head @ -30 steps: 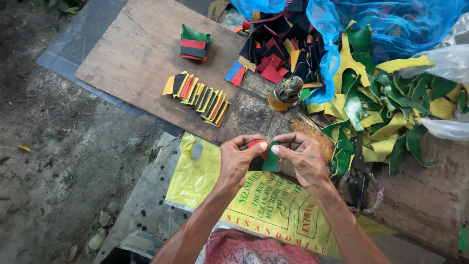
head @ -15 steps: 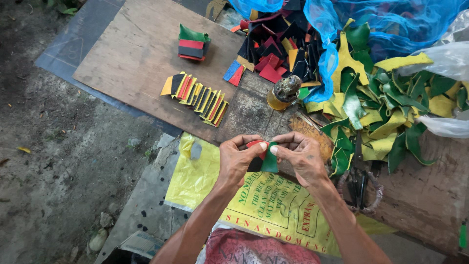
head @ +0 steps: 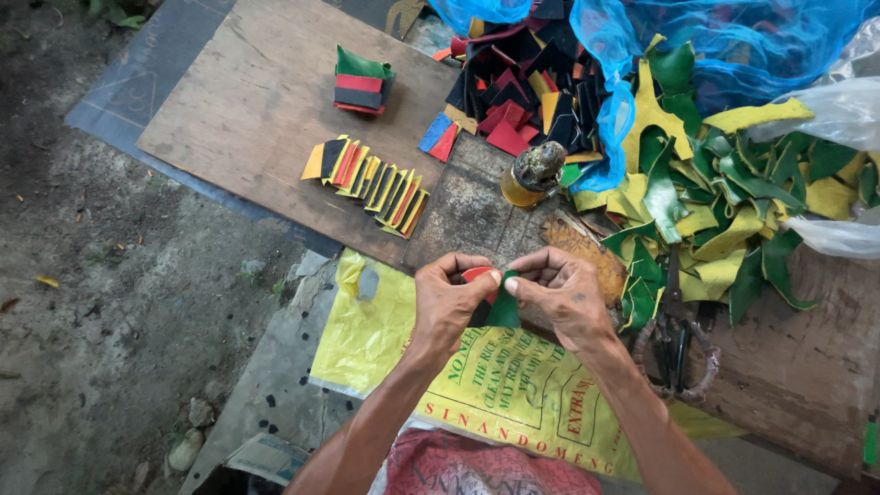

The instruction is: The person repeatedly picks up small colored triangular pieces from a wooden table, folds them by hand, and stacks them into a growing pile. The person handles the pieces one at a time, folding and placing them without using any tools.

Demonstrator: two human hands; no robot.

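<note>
Two small leather pieces, one red [head: 477, 274] and one green [head: 505, 310], sit pinched between your fingertips at the centre of the frame: your left hand [head: 446, 305] and right hand [head: 566, 295] both close on them, thumbs meeting. Below lies a yellow printed sack [head: 513, 403]. Up-left, a row of stacked pieces [head: 367, 180] rests on the wooden board [head: 247, 101]; green and yellow scraps [head: 724, 192] heap at right.
</note>
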